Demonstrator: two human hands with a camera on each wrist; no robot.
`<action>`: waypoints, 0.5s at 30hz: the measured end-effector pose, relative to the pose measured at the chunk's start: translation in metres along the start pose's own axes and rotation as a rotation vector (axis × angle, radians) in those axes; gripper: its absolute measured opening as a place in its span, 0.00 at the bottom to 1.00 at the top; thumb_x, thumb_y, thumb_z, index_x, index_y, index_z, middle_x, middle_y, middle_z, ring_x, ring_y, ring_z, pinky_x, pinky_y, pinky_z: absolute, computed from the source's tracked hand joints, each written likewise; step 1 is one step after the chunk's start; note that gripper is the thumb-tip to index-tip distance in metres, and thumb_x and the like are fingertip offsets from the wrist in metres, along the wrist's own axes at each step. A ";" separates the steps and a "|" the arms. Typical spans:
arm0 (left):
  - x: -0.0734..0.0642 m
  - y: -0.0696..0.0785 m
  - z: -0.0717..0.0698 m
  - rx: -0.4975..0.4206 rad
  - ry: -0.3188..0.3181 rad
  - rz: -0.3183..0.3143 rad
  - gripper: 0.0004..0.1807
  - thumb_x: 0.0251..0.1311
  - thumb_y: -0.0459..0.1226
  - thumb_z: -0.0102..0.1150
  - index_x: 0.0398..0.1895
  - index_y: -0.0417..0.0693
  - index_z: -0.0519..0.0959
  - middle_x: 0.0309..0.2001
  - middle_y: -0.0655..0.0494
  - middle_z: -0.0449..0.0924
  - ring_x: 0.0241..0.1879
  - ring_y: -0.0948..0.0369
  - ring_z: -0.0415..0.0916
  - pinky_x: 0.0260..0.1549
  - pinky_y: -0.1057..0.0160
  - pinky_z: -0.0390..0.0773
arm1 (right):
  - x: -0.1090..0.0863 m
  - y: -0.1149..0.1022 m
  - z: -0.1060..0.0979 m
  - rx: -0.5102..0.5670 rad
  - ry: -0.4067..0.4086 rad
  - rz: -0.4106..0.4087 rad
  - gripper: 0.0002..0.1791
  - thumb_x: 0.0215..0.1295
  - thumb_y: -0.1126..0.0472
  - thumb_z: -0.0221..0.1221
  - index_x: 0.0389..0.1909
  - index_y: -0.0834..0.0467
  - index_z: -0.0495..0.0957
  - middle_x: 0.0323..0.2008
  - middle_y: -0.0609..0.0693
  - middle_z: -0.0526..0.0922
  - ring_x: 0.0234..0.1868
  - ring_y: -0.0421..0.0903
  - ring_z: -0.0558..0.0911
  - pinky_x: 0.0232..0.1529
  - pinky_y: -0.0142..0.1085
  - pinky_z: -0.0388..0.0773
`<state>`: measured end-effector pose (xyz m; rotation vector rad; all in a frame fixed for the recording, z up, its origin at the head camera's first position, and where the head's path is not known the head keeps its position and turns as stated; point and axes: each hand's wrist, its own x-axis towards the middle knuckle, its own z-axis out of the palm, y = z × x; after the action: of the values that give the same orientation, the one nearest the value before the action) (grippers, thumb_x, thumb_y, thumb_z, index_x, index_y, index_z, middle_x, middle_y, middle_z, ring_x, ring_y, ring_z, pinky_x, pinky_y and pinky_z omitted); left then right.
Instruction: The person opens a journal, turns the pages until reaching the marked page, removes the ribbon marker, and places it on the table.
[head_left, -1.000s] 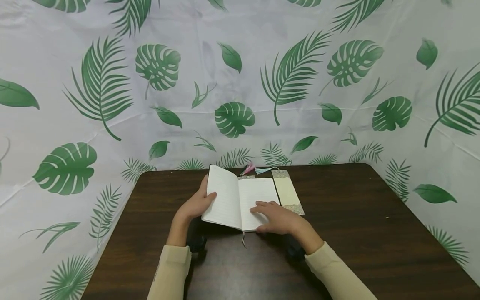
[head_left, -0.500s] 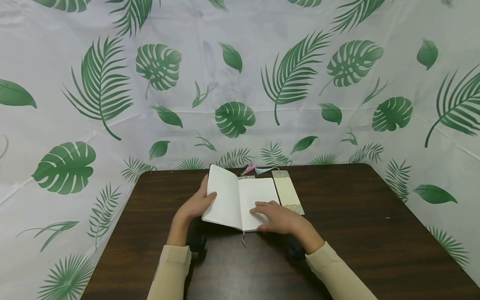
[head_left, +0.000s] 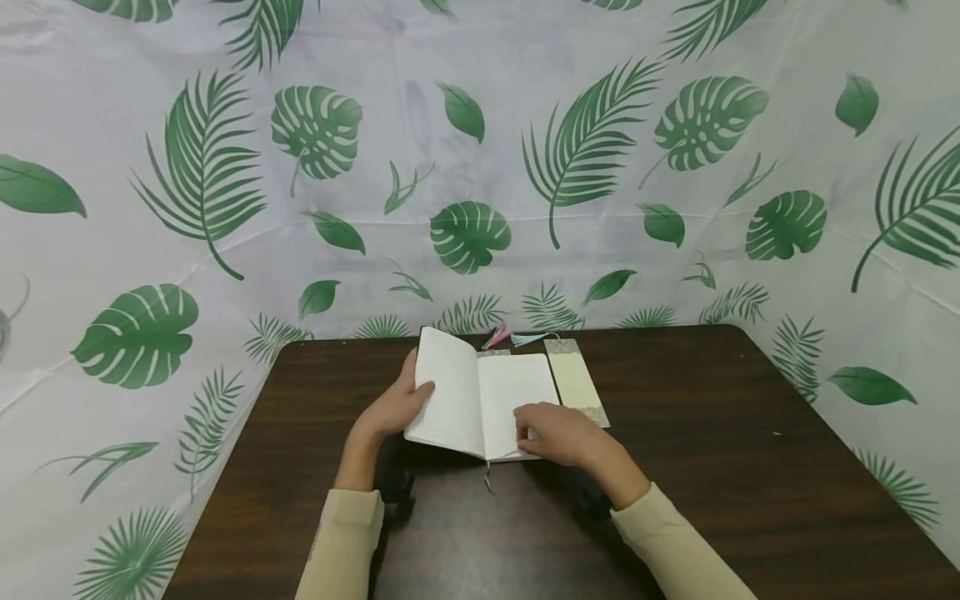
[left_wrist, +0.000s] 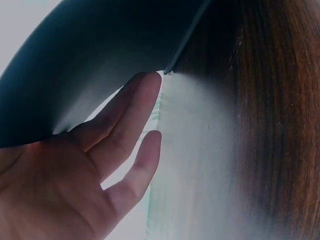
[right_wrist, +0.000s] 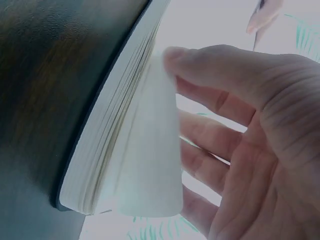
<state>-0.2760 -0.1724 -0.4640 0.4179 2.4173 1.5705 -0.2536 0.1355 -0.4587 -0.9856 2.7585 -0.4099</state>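
An open notebook [head_left: 450, 392] with lined white pages lies in the middle, its left half tilted up. My left hand [head_left: 395, 406] grips that left half, thumb on the page and the other fingers behind the dark cover [left_wrist: 115, 50]. At the lower right of the notebook, my right hand [head_left: 558, 432] pinches a page [right_wrist: 155, 160] with thumb and fingers. This page is lifted and curled away from the page block [right_wrist: 107, 135]. A thin ribbon marker [head_left: 487, 477] hangs from the bottom of the spine.
Right of the notebook lies a cream bookmark [head_left: 573, 379] with patterned ends and a light blue tassel [head_left: 527, 339]. A pink tassel [head_left: 497, 336] shows behind the notebook, beside a mostly hidden patterned piece. The dark wooden table [head_left: 697, 467] meets a leaf-printed cloth [head_left: 465, 167].
My right hand's fingers, spread over the right page before, have drawn in and now pinch a page, lifting its edge. The left hand keeps its grip on the notebook.
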 end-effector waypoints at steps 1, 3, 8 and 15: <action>0.000 0.001 0.000 -0.002 0.000 0.001 0.44 0.86 0.35 0.38 0.86 0.41 0.21 0.87 0.35 0.22 0.83 0.37 0.41 0.81 0.34 0.47 | 0.000 -0.001 -0.001 -0.016 0.003 0.001 0.11 0.72 0.65 0.67 0.30 0.49 0.82 0.32 0.39 0.77 0.33 0.38 0.74 0.37 0.38 0.76; 0.000 0.002 0.000 -0.002 0.000 -0.001 0.44 0.86 0.35 0.38 0.86 0.40 0.21 0.87 0.35 0.22 0.83 0.37 0.41 0.81 0.34 0.47 | -0.001 -0.004 -0.002 -0.043 0.010 -0.001 0.11 0.70 0.67 0.68 0.28 0.51 0.83 0.32 0.40 0.77 0.33 0.38 0.74 0.37 0.38 0.76; -0.002 0.004 0.000 0.006 0.015 -0.013 0.43 0.86 0.35 0.37 0.86 0.40 0.21 0.87 0.35 0.22 0.85 0.38 0.37 0.82 0.35 0.44 | -0.002 -0.008 -0.003 -0.091 0.009 0.018 0.10 0.69 0.67 0.69 0.29 0.51 0.85 0.36 0.43 0.81 0.34 0.40 0.77 0.38 0.39 0.79; -0.002 0.005 0.001 0.002 0.015 -0.006 0.43 0.85 0.34 0.37 0.86 0.39 0.21 0.87 0.35 0.22 0.85 0.39 0.36 0.82 0.34 0.43 | -0.005 -0.008 -0.002 -0.121 0.027 0.042 0.09 0.68 0.66 0.69 0.30 0.52 0.84 0.37 0.44 0.81 0.33 0.40 0.76 0.37 0.39 0.79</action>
<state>-0.2735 -0.1699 -0.4595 0.4005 2.4291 1.5742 -0.2454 0.1329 -0.4541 -0.9527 2.8516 -0.2544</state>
